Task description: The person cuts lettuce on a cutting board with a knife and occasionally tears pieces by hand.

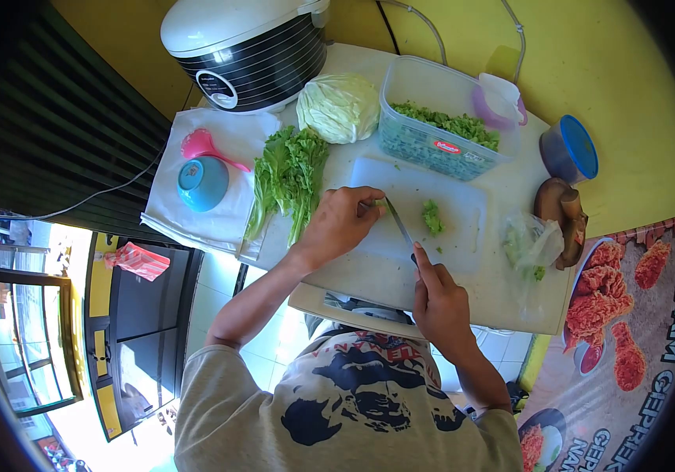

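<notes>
My right hand [441, 307] is closed round the handle of a knife [399, 223], its blade slanting up and left over the white cutting board [455, 197]. Close to the blade's tip is my left hand [343, 222], with thumb and fingers pinched together. What it pinches is mostly hidden; a little green shows by the fingertips. A small heap of chopped lettuce [432, 217] lies on the board, right of the blade. Left of my left hand rests a bunch of leafy lettuce [290, 173], its stems toward me.
Behind the board stand a clear plastic box [439, 153] of chopped greens and a cabbage [339, 108]. A rice cooker [251, 59] is at the back left, near a blue bowl [203, 184] and pink spoon [200, 145]. Rightward are a plastic bag [530, 244], brown mortar [553, 208] and blue-lidded tub [569, 149].
</notes>
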The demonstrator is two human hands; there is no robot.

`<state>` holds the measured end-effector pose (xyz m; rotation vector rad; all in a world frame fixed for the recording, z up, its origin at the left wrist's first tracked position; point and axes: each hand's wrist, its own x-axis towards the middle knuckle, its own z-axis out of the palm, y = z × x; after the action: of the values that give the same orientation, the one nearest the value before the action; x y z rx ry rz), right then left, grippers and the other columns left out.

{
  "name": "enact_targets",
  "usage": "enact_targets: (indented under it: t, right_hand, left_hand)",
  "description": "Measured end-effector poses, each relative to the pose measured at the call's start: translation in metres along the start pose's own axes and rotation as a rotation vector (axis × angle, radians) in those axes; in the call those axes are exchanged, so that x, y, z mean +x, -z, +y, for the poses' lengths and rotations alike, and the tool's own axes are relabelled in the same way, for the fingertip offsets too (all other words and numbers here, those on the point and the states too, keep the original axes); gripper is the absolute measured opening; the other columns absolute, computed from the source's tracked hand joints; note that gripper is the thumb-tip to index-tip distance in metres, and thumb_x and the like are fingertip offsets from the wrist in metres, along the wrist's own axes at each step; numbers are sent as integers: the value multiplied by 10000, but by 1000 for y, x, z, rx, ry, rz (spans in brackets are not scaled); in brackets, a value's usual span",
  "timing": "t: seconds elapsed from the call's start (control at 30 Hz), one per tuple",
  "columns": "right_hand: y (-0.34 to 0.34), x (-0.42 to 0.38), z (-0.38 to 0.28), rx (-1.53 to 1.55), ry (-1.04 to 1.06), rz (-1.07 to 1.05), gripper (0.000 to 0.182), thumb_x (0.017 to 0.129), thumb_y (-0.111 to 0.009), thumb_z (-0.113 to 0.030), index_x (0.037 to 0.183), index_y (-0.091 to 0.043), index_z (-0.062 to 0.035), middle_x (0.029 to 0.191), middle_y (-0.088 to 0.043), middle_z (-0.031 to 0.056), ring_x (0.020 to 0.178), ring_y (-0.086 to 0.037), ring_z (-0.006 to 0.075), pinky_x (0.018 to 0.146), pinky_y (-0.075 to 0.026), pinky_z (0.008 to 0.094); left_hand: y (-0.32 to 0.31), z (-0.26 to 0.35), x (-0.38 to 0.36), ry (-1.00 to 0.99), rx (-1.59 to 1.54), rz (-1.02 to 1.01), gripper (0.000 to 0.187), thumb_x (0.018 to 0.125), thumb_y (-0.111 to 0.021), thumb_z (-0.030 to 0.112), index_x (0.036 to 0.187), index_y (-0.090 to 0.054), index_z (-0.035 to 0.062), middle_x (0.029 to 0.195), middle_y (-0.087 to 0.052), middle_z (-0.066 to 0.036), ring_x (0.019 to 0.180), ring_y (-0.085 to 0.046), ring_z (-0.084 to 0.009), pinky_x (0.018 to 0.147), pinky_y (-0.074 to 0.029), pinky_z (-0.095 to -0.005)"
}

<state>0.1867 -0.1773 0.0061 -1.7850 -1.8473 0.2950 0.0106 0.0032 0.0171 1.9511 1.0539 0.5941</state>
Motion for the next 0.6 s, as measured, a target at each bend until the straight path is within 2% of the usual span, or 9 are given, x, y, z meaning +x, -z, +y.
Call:
enact_targets:
  t: [0.17, 0.47, 0.6]
  right_hand:
    - [-3, -3, 0, -15, 7, -20, 659, 914, -644, -4, 1549, -499, -106, 836, -624, 90, 557, -630, 258, 519, -542, 392]
    - [1, 0, -5, -73, 4, -41, 673, 908, -656, -17, 1554, -499, -117, 840, -625, 88, 541, -623, 256, 508, -541, 395]
    - [0, -1, -4, -86, 5, -54, 680, 911, -655, -11, 1562, -488, -116, 844, -621, 89, 542, -616, 255, 508, -538, 393]
  left_hand:
    - [-1, 2, -8, -34, 50, 75, 326, 941, -740, 123, 1228, -727, -30, 929, -772, -175, 752, -756, -228, 712, -583, -350]
    - [-2, -6, -16, -93, 145, 152, 175, 906, -747, 92, 1044, -714, -11, 842, -748, -154, 694, -736, -244, 657, -572, -365]
    - [-4, -9, -17, -131, 170, 209, 201, 879, -769, 77, 1045, -700, -12, 833, -717, -145, 685, -721, -247, 651, -566, -372]
